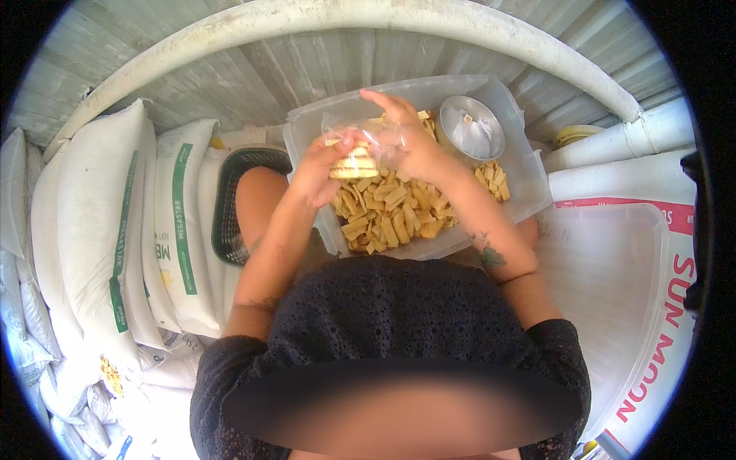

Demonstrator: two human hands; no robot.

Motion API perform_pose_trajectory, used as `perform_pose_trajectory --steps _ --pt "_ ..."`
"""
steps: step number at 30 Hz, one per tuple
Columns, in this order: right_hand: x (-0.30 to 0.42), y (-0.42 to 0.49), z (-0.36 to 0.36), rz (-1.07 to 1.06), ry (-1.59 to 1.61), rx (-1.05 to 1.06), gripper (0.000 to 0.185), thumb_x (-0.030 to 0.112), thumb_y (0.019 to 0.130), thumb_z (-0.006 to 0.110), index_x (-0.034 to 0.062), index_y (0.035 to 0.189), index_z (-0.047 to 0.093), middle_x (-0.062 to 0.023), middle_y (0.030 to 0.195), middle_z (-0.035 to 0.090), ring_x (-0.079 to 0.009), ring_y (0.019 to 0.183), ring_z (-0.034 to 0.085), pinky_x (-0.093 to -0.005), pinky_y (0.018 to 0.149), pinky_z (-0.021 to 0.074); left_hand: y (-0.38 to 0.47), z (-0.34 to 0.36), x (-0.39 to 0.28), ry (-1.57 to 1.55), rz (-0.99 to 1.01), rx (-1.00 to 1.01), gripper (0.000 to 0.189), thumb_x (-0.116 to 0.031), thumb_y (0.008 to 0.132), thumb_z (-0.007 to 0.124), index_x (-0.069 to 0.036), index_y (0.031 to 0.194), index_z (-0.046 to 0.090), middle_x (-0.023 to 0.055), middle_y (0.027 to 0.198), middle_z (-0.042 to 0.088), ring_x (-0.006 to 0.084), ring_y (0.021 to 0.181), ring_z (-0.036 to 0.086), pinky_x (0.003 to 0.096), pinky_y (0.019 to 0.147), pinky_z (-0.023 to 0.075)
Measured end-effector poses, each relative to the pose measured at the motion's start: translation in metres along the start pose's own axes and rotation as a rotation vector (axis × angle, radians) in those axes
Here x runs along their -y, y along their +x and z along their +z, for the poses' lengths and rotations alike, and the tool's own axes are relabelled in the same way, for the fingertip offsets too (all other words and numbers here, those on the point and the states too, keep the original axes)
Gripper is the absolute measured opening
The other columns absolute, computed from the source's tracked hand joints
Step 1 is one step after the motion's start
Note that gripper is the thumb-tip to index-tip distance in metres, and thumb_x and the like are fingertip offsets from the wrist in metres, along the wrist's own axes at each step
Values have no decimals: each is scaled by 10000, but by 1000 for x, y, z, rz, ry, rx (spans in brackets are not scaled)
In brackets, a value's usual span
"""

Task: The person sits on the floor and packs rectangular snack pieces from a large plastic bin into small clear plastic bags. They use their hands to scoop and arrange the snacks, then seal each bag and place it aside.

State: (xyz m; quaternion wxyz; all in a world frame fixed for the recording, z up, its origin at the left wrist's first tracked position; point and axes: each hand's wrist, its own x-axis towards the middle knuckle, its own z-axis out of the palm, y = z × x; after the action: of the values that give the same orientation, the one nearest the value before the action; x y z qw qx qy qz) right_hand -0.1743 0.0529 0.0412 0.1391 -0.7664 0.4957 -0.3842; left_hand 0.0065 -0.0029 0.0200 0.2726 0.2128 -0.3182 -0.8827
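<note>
My left hand [319, 170] grips a small clear plastic bag [368, 127] with a stack of several pale yellow biscuits [354, 164] inside. The bag's loose end lies against my right hand [418, 141], whose thumb side is partly behind the shiny film. One finger of that hand points up and away from the bag. Both hands are over a translucent plastic bin [489, 89], which has a layer of loose, flat biscuit-like pieces [397, 210] across its bottom. A round metal bowl [493, 150] in the bin's far right corner holds crumpled clear plastic [468, 135].
Full white sacks [98, 230] stand on the left beside a dark green plastic basket [221, 213]. At right, a translucent lid [604, 287] lies over a white sack with red print [678, 345]. A thick white pipe [368, 14] runs along the corrugated wall [322, 63].
</note>
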Motion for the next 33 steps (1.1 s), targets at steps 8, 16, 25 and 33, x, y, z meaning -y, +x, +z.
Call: perform_pose_trajectory --steps 8,16,25,33 --pt "-40 -16 49 356 8 -87 253 127 769 593 76 1016 604 -115 1139 445 -283 960 509 -360 864 406 9 -38 -22 17 399 -260 251 -133 863 530 15 1065 513 131 1038 582 211 935 572 339 819 477" --pt "-34 -61 64 -276 -297 1008 336 329 640 669 268 970 652 54 1411 274 -242 1332 162 -589 1030 132 0 -65 -1 -28 455 -297 276 -122 850 554 10 1086 497 153 1085 565 243 983 552 374 875 445" --pt "-59 -33 34 -189 -434 784 233 293 650 679 244 878 677 -2 1376 321 -268 1295 234 -613 1004 158 1 -76 4 -10 522 -254 261 -148 860 536 10 1067 520 119 1036 580 234 981 552 358 876 441" --pt "-57 -39 21 76 -174 600 219 198 693 625 55 855 594 -105 960 540 -295 929 499 -371 797 410 2 -77 3 10 528 -190 265 -170 871 528 6 1068 504 117 1048 569 231 974 549 357 876 439"
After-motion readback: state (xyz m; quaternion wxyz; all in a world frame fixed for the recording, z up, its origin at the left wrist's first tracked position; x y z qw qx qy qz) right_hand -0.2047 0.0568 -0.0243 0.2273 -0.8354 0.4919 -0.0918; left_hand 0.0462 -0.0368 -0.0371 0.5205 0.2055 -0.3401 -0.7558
